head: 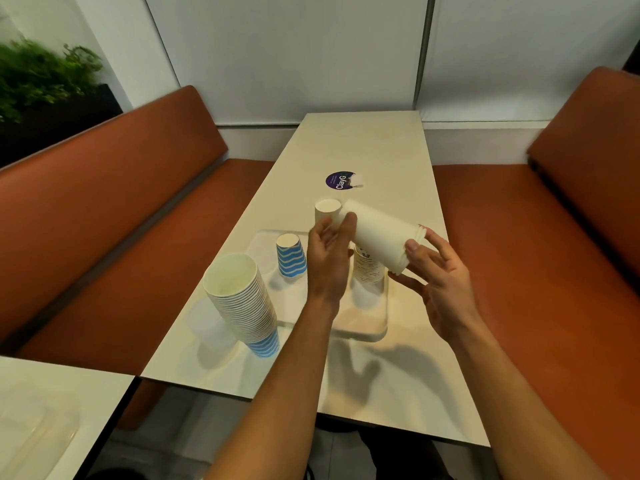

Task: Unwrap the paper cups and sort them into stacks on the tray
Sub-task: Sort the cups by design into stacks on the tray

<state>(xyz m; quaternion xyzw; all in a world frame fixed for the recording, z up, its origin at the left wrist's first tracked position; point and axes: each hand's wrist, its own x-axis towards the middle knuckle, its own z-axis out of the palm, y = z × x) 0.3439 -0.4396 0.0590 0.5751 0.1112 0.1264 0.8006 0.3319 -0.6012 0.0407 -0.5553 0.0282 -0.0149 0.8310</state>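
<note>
Left hand: the left hand (329,258) is reaching up over the tray with its fingers nearly straight, its fingertips (348,220) touching the closed end of the white cup stack (381,237).
Right hand: the right hand (440,282) is gripping the stack's open rim end, thumb lying on top and fingers spreading underneath.
Held stack: it is lying tilted in the air between both hands, above the right part of the tray, its closed end pointing up and away.
Tray: a clear tray (375,332) is sitting on the desk (363,143), and the left forearm is crossing its near edge.
On the tray: a blue striped cup (291,258) is standing upside down at the left; an upturned white cup (327,209) is standing behind the left hand, partly hidden by it; a printed cup stack (369,270) is standing right under the held stack, its top covered.
Beside the tray: a tall cup stack (242,299), rims up with blue stripes at its foot, is standing on the desk just left of the tray, with clear plastic wrap (204,323) lying against it.
Farther off: a round purple sticker (341,180) is showing on the desk beyond the cups.
Surroundings: orange seats (114,202) are flanking the desk, and a green plant (38,74) is standing at the far left.
</note>
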